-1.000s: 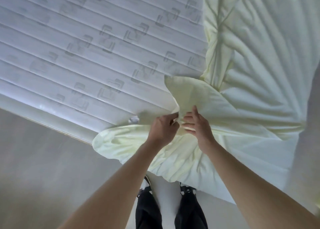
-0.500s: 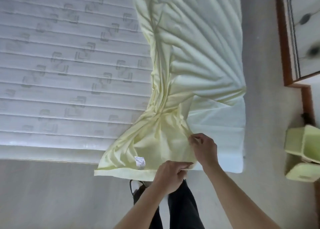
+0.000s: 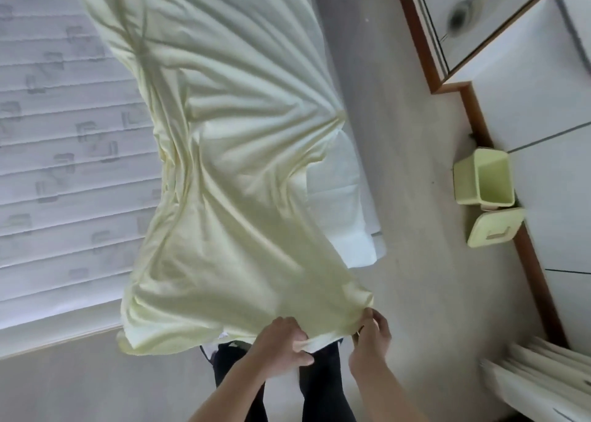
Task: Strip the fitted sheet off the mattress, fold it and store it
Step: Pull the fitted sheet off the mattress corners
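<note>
A pale yellow fitted sheet (image 3: 224,153) lies bunched in a long wrinkled strip over the right part of the white quilted mattress (image 3: 64,153), its near end pulled off past the mattress edge. My left hand (image 3: 284,341) grips the sheet's near hem from below. Just to its right, my right hand (image 3: 371,335) pinches the sheet's near right corner. A bare white mattress corner (image 3: 348,223) shows under the sheet at the right.
A pale green bin (image 3: 486,178) and its lid (image 3: 494,226) stand on the floor by white drawers with a wood frame (image 3: 511,101) at the right. A white radiator-like unit (image 3: 537,377) is at the lower right. My dark trouser legs (image 3: 319,389) are below.
I have stepped to the right along the bed end, and the sheet's near end has been drawn further off the mattress. My hands have spread a little apart along the hem.
</note>
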